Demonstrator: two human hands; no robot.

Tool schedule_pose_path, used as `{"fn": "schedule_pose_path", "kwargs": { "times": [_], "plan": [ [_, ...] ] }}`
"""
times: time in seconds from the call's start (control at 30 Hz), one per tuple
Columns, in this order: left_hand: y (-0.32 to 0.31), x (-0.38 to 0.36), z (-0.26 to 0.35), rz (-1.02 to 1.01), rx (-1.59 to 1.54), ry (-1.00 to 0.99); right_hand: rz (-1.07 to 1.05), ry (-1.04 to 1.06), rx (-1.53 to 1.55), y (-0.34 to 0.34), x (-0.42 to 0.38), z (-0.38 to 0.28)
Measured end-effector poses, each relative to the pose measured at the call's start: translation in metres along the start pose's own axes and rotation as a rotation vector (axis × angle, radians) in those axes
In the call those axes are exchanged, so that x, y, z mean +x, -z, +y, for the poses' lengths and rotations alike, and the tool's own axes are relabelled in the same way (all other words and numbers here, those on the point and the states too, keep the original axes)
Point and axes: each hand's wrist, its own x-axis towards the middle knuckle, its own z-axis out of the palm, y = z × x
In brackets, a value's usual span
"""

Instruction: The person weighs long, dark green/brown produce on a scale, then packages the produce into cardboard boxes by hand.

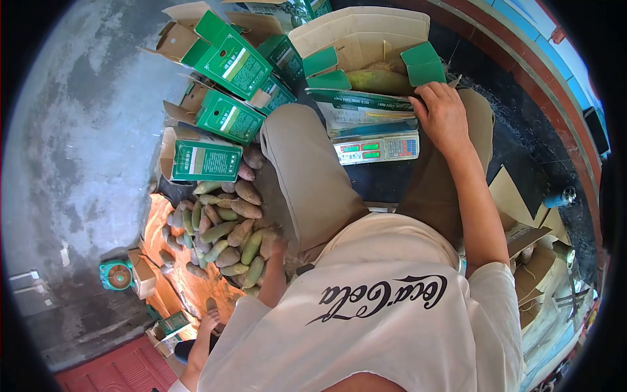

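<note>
Your L hand [277, 249] is at the pile's R edge. It's blurred, so can't tell how open the grip is or if it has a root. Roots [221, 232] lie mostly to its L, long axes mixed; the nearby green root [253, 246] slants up-R. Ahead, btwn your knees, the box [359, 101] sits by the scale [372, 151], w/ a green root [379, 81] lying crosswise inside. R hand [446, 117], part-open, rests on its R rim; L's nearer the pile.

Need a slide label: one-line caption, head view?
Right hand at an open box of vegetables beside a lit scale; left hand at the vegetable pile.
</note>
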Motion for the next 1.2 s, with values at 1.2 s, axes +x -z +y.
{"fn": "schedule_pose_path", "kwargs": {
  "times": [1.2],
  "plan": [
    [0.215,-0.12,0.182,0.628,-1.095,-0.598,-0.033,0.03,0.023,0.008,-0.009,0.01]
  ]
}}
